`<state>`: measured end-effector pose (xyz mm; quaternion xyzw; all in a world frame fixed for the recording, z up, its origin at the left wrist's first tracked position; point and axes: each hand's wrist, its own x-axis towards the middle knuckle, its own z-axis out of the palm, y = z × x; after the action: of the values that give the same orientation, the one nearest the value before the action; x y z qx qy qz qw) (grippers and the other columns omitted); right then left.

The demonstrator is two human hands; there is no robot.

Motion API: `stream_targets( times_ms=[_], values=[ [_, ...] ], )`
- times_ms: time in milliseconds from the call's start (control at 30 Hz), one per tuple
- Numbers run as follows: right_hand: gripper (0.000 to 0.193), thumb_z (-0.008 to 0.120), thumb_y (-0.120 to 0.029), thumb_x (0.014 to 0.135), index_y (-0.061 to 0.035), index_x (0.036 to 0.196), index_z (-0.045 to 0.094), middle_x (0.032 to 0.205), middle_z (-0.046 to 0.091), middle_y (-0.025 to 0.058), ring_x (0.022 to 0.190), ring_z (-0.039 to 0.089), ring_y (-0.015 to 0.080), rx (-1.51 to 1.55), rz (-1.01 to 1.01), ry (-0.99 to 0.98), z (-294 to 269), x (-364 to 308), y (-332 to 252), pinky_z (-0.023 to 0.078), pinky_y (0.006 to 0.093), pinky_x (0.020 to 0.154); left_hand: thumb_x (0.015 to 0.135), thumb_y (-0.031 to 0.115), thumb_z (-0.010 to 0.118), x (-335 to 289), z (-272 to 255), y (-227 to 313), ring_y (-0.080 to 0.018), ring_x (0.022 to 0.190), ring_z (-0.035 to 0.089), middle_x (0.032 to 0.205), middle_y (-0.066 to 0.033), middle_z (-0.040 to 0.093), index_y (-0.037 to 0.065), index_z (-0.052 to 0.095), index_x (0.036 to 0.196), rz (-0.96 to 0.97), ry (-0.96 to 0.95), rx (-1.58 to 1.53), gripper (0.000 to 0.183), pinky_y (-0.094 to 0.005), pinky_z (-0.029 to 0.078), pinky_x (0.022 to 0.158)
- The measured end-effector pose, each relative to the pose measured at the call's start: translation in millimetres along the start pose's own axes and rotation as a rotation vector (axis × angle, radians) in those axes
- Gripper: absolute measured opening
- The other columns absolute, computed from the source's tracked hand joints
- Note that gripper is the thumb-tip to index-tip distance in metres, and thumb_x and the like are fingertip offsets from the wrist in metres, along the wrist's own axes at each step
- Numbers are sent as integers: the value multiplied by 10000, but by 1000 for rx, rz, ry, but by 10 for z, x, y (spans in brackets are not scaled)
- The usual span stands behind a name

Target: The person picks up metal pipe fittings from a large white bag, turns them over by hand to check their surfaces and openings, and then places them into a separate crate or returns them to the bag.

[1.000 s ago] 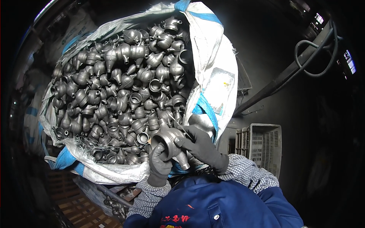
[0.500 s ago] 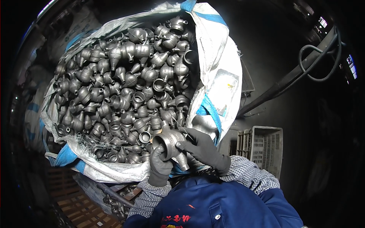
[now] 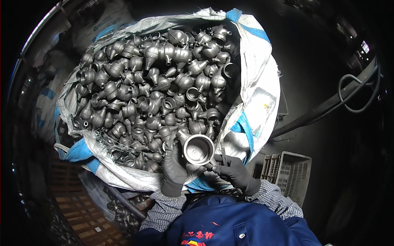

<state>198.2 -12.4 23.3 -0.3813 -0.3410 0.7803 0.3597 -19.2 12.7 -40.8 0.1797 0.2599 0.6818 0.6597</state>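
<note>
Gloved in dark grey, the left hand (image 3: 174,170) is clasping the left side of a metal casting (image 3: 198,150), part of its grip being hidden, while the right hand (image 3: 234,172) is pinching the narrow stub at the lower right. The casting is turning its round mouth up toward the camera and is hanging over the near right part of a big white woven bag (image 3: 131,180). That bag's slumping rim is running between the person's blue jacket (image 3: 221,217) and the heap inside, and a blue strap (image 3: 247,133) is dangling just beyond the right hand.

Filling the bag, similar grey castings (image 3: 152,94) are lying at every angle, some mouths facing up; frayed threads (image 3: 111,143) are straggling across those at the near left. On the right, a slotted plastic crate (image 3: 296,176) is standing just past the checked right sleeve (image 3: 277,201). Farther up, a dark pole (image 3: 324,115) is slanting away from the bag, a cable (image 3: 341,98) looping about it. At lower left, a brown slatted surface (image 3: 78,201) is showing, with more small metal parts (image 3: 123,213) lying beside the left sleeve (image 3: 162,213).
</note>
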Motion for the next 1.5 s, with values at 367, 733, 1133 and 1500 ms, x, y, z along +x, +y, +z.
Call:
stream_targets(
  times_ms=[367, 733, 1133, 1500],
  values=[
    [292, 568, -276, 971, -29, 1121, 617, 847, 672, 20, 621, 530, 8, 151, 172, 119, 178, 33, 3, 366, 128, 509, 934, 50, 475, -11, -96, 306, -207, 1256, 467, 1331, -138, 520, -38, 537, 1260, -18, 132, 308, 343, -309, 322, 1110],
    [385, 511, -237, 994, 6, 1293, 485, 785, 594, 24, 518, 351, 46, 106, 147, 47, 234, 146, 33, 279, 187, 462, 913, 104, 631, -135, 21, 467, -132, 957, 604, 1047, -68, 641, 0, 603, 1110, 164, 146, 429, 225, -282, 474, 912],
    [343, 478, -306, 1000, -48, 1168, 631, 702, 606, 0, 490, 416, 39, -208, 210, -43, 222, 290, 163, 289, 196, 440, 855, 45, 685, -1024, -686, 1269, -145, 834, 646, 888, -70, 685, -10, 633, 976, 438, 438, 564, 142, -288, 523, 794],
    [247, 524, -151, 958, 25, 1081, 645, 895, 686, 62, 718, 576, 98, -490, 42, -55, -47, 272, 510, 432, 219, 634, 908, 289, 612, -2337, -1778, 2305, -234, 962, 613, 1086, -118, 630, 15, 547, 1184, 651, 1061, 79, 394, -369, 519, 830]
  ],
)
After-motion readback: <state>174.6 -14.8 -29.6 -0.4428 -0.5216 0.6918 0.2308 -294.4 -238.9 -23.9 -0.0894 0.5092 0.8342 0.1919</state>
